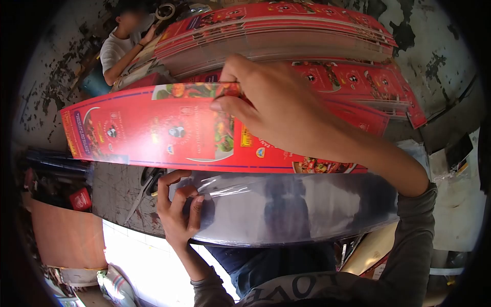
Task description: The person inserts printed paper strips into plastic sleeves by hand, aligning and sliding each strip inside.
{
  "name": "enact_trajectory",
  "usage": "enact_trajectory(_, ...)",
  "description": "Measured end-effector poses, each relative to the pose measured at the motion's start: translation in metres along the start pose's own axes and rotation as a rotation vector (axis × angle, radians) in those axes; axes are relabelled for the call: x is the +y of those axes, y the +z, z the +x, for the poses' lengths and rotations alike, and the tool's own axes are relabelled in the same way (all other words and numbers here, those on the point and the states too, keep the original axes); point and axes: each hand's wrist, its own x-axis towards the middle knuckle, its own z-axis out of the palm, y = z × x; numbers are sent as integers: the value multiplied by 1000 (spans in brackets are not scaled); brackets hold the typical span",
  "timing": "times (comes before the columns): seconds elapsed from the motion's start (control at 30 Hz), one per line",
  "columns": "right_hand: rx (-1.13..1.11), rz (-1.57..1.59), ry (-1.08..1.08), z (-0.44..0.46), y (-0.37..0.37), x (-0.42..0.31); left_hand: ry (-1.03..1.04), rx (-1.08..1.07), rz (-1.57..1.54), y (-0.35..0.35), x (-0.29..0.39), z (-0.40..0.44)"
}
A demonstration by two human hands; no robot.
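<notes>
Red in colour, the long printed sheet (138, 128) stretches across the middle of the frame, from the left part to right of centre. On it are pictures of food in bowls, small emblems and a purple line that runs along its border. The right hand (268, 100), at the upper centre, has its grip closed on this sheet: thumb and forefinger pinch its top edge, with the thumb on the printed face.

Just below it, a glossy clear plastic sheet (327, 204) spreads over the lower centre and reflects light. The left hand (179, 210) is at the left end of this plastic, with bent fingers touching it; whether its grip really pinches the plastic, I cannot tell. Beside this hand, on the left, scissors (136, 204) with dark handles lie on the worn grey tabletop (115, 187). Further to the left of the frame is a small red box (80, 199).

At the top of the frame stands a thick stack of red printed sheets (286, 13), and a lower stack (376, 87) shows behind the right hand. In the upper left, another person (115, 51) in a white shirt is near a roll of tape (165, 11).
</notes>
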Motion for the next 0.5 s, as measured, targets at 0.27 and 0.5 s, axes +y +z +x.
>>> enact_trajectory(0.27, 103, -130, 99, -11, -41, 34, -54, -70, -24, 0, 2, 1)
enact_trajectory(0.5, 154, -97, -28, 39, -25, 17, -11, -76, -65, 5, 0, 1)
